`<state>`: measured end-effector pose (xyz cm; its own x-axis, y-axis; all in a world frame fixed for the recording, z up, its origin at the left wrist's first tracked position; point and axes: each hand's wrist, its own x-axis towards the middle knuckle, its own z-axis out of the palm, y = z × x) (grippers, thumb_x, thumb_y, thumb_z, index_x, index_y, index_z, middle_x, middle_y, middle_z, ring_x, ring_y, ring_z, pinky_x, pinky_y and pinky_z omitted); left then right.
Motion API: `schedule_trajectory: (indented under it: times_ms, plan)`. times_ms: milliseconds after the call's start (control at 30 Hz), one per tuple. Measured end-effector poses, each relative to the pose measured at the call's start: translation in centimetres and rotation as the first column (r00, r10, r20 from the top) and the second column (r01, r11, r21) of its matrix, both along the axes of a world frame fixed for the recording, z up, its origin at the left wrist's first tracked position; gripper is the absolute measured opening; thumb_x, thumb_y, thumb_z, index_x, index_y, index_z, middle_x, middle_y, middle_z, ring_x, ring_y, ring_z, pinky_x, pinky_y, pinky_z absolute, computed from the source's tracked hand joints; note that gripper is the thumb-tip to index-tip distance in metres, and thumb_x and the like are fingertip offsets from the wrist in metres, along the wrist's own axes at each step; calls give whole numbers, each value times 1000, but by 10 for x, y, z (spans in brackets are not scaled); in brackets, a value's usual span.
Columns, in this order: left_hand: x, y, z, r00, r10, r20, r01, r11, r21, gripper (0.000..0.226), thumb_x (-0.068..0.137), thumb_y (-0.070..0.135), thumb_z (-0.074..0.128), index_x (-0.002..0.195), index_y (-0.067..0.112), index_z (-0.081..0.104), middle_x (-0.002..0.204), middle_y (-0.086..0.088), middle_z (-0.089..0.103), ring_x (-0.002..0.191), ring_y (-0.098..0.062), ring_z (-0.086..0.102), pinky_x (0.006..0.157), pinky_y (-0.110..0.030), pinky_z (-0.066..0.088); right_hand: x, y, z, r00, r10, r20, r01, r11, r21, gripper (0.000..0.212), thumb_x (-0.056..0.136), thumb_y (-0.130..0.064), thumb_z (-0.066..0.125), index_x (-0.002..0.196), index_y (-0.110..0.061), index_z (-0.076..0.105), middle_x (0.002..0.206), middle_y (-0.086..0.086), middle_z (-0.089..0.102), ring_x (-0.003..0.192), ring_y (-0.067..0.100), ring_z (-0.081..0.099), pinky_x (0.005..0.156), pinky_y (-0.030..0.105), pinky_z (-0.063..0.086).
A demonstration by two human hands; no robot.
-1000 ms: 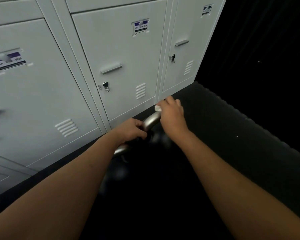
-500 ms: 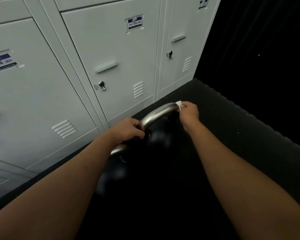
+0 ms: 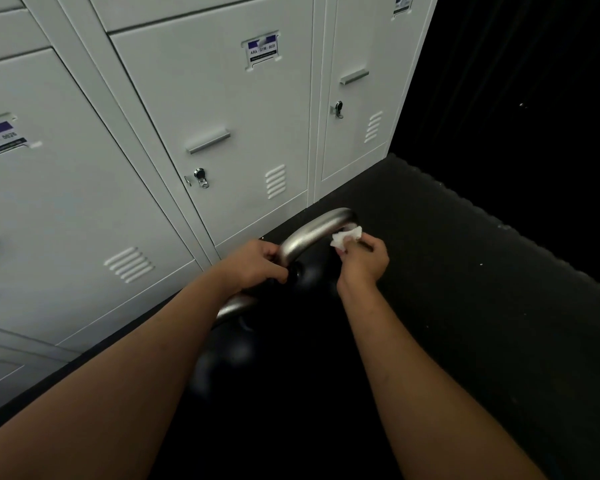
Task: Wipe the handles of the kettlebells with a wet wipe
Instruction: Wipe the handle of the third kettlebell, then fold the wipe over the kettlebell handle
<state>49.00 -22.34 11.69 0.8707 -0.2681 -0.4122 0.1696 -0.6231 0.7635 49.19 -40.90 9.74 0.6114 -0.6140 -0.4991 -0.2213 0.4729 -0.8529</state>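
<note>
Head: grey metal lockers (image 3: 222, 116) at left, doors shut, contents hidden. Just right of them, left hand (image 3: 257, 263) clenched round curved brushed-steel kettlebell handle (image 3: 309, 233); right hand (image 3: 362, 263) pinches crumpled white wet wipe (image 3: 346, 236) at handle's far end. Versus 0.5 s ago: wipe sits lower.

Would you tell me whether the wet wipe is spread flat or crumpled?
Crumpled: the wet wipe is a wad pinched by the right hand.
</note>
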Motion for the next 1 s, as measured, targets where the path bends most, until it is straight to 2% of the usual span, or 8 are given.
schedule_trajectory:
  times_ms: [100,167,333,500,667,800,900,1000]
  plan:
    - [-6,-3,9,1000,24,10,-24,1000,15,14,51,19,73,64,23,69,68,-3,66,65,-14,58,69,-27,45,-7,18,17,996,-16,91,12,999,44,27,83,10,67,95,-13,63,100,4,68,88,15,71,75,26,60]
    - [-8,-4,11,999,34,29,-35,999,31,15,59,12,75,61,23,66,66,-1,65,63,-13,57,68,-27,45,-15,26,26,994,-12,106,10,1000,18,29,83,12,64,93,-15,64,102,2,68,91,14,71,74,23,60]
    - [-11,-6,18,998,13,55,-20,993,116,12,65,17,74,70,22,65,68,2,67,64,-12,60,64,-24,44,-43,28,48,973,228,22,-203,906,-370,27,89,-1,63,90,-27,69,104,-8,68,95,3,65,73,15,53]
    - [-13,-5,22,995,-52,86,35,982,184,15,62,23,71,75,27,63,71,3,67,69,-13,63,65,-24,46,-61,38,45,925,379,28,-300,773,-559,26,89,-1,62,95,-24,74,110,-7,66,103,3,61,79,5,47]
    - [-15,-1,32,986,-115,118,82,964,254,18,68,21,72,82,24,60,80,3,65,79,-16,61,64,-25,41,-77,65,32,918,390,66,-286,769,-571,26,86,1,63,92,-21,75,99,-17,60,95,5,62,87,22,53]
    - [-22,-10,41,963,-200,180,122,921,369,20,86,20,61,104,11,64,107,-9,68,99,-25,62,75,-26,39,-89,83,38,893,445,74,-334,762,-555,26,87,1,65,96,-20,77,102,-8,61,88,2,61,91,23,51]
    - [-42,-2,56,964,-93,248,-5,929,370,22,93,20,53,108,9,64,111,-11,68,103,-28,62,86,-32,44,-96,99,52,882,466,72,-358,761,-541,25,88,-2,65,100,-21,76,104,-4,64,94,10,62,92,28,52]
    - [-71,22,79,954,56,296,-156,931,329,19,93,15,53,106,8,66,106,-13,69,98,-28,64,84,-34,50,-106,119,77,833,548,75,-413,706,-576,24,87,-2,66,97,-22,75,102,0,69,93,14,67,83,22,55]
